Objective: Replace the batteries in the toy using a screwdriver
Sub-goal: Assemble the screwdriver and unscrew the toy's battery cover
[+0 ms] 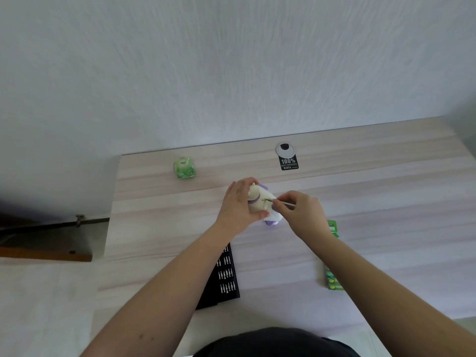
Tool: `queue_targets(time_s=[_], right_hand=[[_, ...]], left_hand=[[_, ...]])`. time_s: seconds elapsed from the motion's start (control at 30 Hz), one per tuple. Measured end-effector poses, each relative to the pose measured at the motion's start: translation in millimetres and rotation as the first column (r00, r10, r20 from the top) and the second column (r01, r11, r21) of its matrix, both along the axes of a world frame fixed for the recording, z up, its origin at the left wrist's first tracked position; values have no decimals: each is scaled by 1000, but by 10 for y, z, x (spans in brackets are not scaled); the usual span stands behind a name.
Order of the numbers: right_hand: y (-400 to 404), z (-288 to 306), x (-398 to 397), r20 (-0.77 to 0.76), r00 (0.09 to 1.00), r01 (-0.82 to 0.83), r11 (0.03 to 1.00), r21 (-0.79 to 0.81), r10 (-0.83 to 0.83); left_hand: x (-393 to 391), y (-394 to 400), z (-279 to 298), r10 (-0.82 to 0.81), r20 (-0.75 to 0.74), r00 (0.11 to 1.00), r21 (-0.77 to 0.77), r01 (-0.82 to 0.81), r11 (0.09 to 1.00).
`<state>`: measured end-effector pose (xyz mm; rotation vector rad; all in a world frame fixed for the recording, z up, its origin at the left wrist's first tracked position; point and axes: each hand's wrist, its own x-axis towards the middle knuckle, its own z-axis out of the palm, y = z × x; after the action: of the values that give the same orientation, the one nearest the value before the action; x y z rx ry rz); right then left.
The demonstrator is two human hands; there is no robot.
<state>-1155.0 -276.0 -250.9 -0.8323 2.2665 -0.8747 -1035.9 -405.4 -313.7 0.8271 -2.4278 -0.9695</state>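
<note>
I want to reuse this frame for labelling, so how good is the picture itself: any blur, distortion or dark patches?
Head view: wide-angle bending curves the table edges; lighting is soft and dim, with faint shadows; the toy and screwdriver are small and slightly soft; print on the battery pack is blurred; the lower left corner falls dark.

A single wide-angle view comes from the person's head, looking forward and down over the counter (360,155). It sits close above the near edge, so both forearms run up from the bottom corners and meet at mid-frame, where the left hand (238,204) and right hand (300,211) work. The far edge of the counter crosses the middle of the frame, and the white wall (231,60) behind fills the upper half. Straight lines bow towards the borders.
</note>
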Motion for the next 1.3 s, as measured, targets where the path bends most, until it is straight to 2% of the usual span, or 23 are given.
queue_targets(time_s=[0.23, 0.47, 0.73, 0.93, 1.1, 1.3], right_hand=[[-22, -33, 19, -84, 995, -47, 998, 52, 52], [-61, -22, -18, -106, 991, -76, 995, 59, 82], [-84, -61, -15, -110, 989, -87, 994, 66, 94], [-168, 11, -10, -187, 964, -156, 973, 171, 187], [-353, 173, -31, -251, 898, -250, 888, 385, 362], [-654, 439, -56, -233, 725, -387, 663, 641, 648]], left_hand=[[29, -54, -77, -46, -8, 999, 18, 46, 999], [20, -64, -127, -63, -92, 994, -35, 60, 998], [26, -78, -172, -83, -114, 990, -55, 77, 995], [17, -76, -163, -94, -127, 987, -47, 89, 995], [11, -88, -162, -92, -107, 990, -16, 91, 996], [17, -92, -163, -81, -71, 994, 4, 81, 997]])
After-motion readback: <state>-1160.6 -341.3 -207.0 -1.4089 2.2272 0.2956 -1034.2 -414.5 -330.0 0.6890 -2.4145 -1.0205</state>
